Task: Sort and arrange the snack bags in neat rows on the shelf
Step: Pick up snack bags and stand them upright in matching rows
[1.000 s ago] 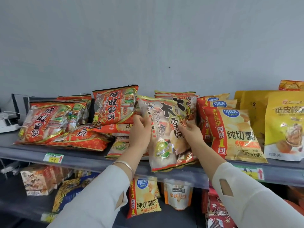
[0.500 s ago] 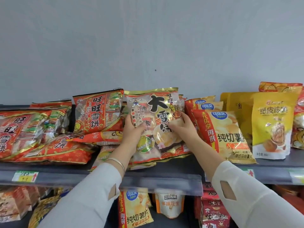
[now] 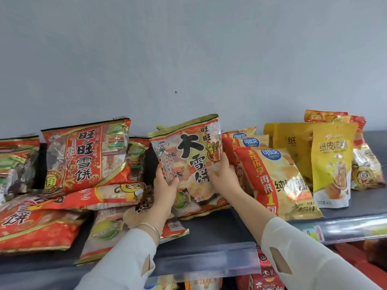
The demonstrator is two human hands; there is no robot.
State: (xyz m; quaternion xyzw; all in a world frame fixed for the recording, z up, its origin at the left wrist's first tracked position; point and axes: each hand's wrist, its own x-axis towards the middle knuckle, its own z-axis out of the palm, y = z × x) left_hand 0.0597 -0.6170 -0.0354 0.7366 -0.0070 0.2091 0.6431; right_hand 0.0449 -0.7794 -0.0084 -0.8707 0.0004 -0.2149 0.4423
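Grey shelf [image 3: 209,233], plain wall [image 3: 188,49]. Rice-cracker bag [image 3: 192,147] upright: left hand [image 3: 165,185] at 8 o'clock, right hand [image 3: 224,176] at 4 o'clock, fingers [image 3: 222,164] curled gripping it.

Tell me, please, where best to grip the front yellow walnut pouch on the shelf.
Probably pinch the front yellow walnut pouch by its flat top seal, from above: it stands upright, top free, while the chip bag crowds its left side.

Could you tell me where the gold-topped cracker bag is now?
Head view, centre: left hand and right hand hold the gold-topped bag between the red cracker bag, left, and the chip bags, right.
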